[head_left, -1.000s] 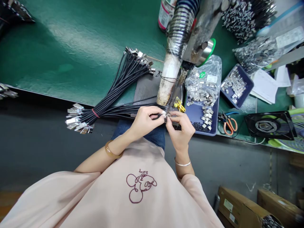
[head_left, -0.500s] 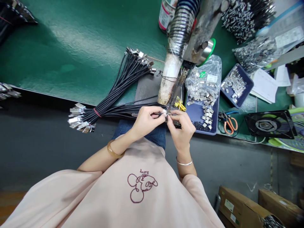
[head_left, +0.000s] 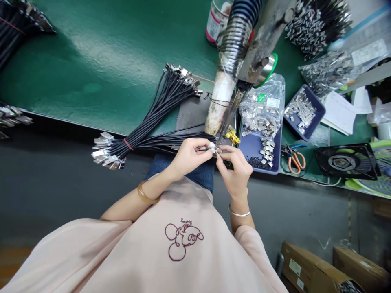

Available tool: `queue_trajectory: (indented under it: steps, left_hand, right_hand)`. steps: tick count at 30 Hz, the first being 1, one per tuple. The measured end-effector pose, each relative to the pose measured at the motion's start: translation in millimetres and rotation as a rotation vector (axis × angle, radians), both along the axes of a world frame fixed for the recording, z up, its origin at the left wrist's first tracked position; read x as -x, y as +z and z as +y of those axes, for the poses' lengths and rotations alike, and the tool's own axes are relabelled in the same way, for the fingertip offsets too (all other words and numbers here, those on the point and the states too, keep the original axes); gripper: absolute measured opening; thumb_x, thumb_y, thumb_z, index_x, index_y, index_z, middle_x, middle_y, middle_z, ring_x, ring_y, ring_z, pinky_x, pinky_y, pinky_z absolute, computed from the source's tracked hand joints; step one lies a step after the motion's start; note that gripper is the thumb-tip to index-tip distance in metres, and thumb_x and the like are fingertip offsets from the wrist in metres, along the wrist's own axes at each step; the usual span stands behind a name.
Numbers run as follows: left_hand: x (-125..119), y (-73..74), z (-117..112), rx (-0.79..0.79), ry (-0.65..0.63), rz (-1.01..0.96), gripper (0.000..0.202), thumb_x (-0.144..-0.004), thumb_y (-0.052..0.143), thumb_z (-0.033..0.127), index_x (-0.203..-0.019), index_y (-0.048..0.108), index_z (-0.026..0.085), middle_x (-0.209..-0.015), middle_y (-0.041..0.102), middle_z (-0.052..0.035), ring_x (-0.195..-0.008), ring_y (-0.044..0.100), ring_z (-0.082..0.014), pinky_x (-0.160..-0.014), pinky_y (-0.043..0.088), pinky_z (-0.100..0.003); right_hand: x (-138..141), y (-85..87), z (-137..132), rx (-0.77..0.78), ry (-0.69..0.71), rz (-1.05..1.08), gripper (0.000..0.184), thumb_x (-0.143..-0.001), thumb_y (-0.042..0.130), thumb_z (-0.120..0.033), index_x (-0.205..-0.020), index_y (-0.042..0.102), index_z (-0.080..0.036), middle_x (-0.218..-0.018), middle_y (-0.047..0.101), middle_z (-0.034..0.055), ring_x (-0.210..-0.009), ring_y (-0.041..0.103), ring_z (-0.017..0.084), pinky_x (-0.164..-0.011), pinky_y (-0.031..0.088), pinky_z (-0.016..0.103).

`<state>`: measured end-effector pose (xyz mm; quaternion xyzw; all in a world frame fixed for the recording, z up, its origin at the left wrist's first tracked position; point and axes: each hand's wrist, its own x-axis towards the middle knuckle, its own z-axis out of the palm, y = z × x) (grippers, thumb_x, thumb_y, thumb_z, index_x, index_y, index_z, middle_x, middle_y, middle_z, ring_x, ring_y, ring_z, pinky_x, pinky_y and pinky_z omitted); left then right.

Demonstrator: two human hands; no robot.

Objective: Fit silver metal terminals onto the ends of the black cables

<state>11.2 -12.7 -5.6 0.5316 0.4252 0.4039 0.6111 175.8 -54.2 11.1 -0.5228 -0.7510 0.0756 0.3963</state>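
Note:
At the table's front edge, my left hand [head_left: 191,158] is closed in a pinch on the end of a black cable, mostly hidden by the fingers. My right hand [head_left: 236,166] meets it there, thumb and forefinger pinched on a small silvery metal connector piece [head_left: 218,150]. The fingertips of both hands nearly touch, just below the tip of a white-wrapped fume hose [head_left: 214,116]. Left of my hands lies a bundle of black cables [head_left: 146,118] with metal connectors at the ends, tied by a red band [head_left: 127,143].
A blue tray [head_left: 276,148] with metal shells and a plastic bag [head_left: 265,95] stands to the right. Beyond are a smaller blue bin [head_left: 320,109], orange-handled pliers [head_left: 295,162] and a black fan [head_left: 346,161]. A yellow cutter [head_left: 233,135] lies near my right hand. A solder spool [head_left: 269,71] hangs behind.
The whole view has shifted slightly. My right hand's fingers have moved a little on the small metal piece; both hands keep their pinch at the same spot.

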Motion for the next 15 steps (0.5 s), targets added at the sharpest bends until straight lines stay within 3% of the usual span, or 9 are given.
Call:
queue_trajectory:
  steps: [4, 8, 10, 12, 15]
  left_hand:
    - [6, 10.6, 1, 0.038, -0.088, -0.127, 0.009, -0.077, 0.069, 0.021, -0.074, 0.064, 0.013, -0.061, 0.056, 0.0033, -0.053, 0.046, -0.0054, -0.054, 0.038, -0.018]
    - [16, 20.7, -4, 0.039, -0.285, -0.148, 0.006, -0.079, 0.066, 0.017, -0.077, 0.07, 0.012, -0.071, 0.068, -0.0022, -0.061, 0.056, -0.0079, -0.059, 0.044, -0.018]
    - [19, 22.2, -9, -0.005, -0.369, -0.087, 0.009, -0.079, 0.064, 0.014, -0.08, 0.072, 0.011, -0.072, 0.069, -0.0026, -0.062, 0.057, -0.0082, -0.06, 0.044, -0.018]
    - [20, 22.4, -15, -0.069, -0.397, -0.028, 0.011, -0.08, 0.064, 0.015, -0.082, 0.074, 0.011, -0.072, 0.07, -0.0026, -0.06, 0.055, -0.0083, -0.057, 0.042, -0.019]
    - [22, 25.2, -22, -0.192, -0.425, 0.039, 0.014, -0.083, 0.063, 0.018, -0.084, 0.076, 0.012, -0.074, 0.071, -0.0037, -0.06, 0.054, -0.0092, -0.055, 0.039, -0.02]
  right_hand:
    - [-6, 4.3, -4, 0.129, -0.019, 0.142, 0.008, -0.092, 0.064, -0.023, -0.084, 0.061, -0.022, -0.1, 0.077, 0.0053, -0.09, 0.076, 0.018, -0.076, 0.064, 0.031]
    - [-8, 5.1, -7, 0.467, 0.042, 0.462, 0.017, -0.093, 0.063, -0.034, -0.086, 0.053, -0.023, -0.08, 0.071, -0.0019, -0.061, 0.072, 0.012, -0.06, 0.062, 0.025]
    - [-9, 7.2, -11, 0.516, 0.062, 0.46, 0.018, -0.093, 0.062, -0.036, -0.087, 0.051, -0.023, -0.072, 0.066, -0.0052, -0.053, 0.068, 0.011, -0.053, 0.058, 0.023]
    - [-12, 12.3, -18, 0.331, -0.073, 0.374, 0.016, -0.093, 0.062, -0.035, -0.088, 0.053, -0.023, -0.068, 0.063, -0.0061, -0.05, 0.064, 0.01, -0.049, 0.053, 0.022]
    - [-28, 23.6, -27, -0.048, -0.416, 0.251, 0.016, -0.094, 0.059, -0.038, -0.089, 0.055, -0.023, -0.062, 0.056, -0.0061, -0.046, 0.055, 0.01, -0.047, 0.043, 0.023]
